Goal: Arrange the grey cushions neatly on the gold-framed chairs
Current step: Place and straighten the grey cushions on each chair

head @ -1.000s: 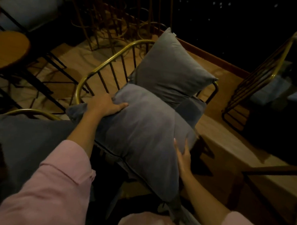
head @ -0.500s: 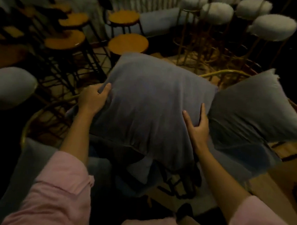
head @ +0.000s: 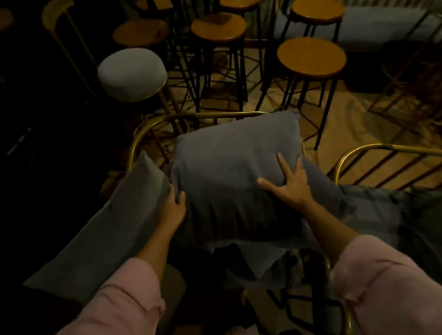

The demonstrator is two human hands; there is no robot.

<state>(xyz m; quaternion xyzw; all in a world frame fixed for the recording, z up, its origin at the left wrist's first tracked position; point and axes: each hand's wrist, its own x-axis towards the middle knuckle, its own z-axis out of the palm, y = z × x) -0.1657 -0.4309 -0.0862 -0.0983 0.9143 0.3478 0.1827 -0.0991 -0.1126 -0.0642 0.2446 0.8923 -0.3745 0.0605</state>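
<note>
A grey cushion (head: pixel 230 172) leans against the curved back of a gold-framed chair (head: pixel 171 118) in the middle of the head view. My left hand (head: pixel 174 207) grips its lower left edge, partly tucked behind it. My right hand (head: pixel 290 183) lies on its right side with fingers spread. A second grey cushion (head: pixel 116 221) lies to the left, beside my left forearm. Another gold-framed chair (head: pixel 382 149) stands at the right with grey cushion fabric (head: pixel 380 212) on it.
Several wooden-topped bar stools (head: pixel 311 57) with black legs crowd the floor behind the chairs. A white padded stool (head: pixel 132 73) on a gold frame stands at the back left. Wooden floor shows between them. The left side is dark.
The view has swung left, bringing the stools behind the chair. The cushion has come down lower against the chair back. My left hand slid to its lower left edge.
</note>
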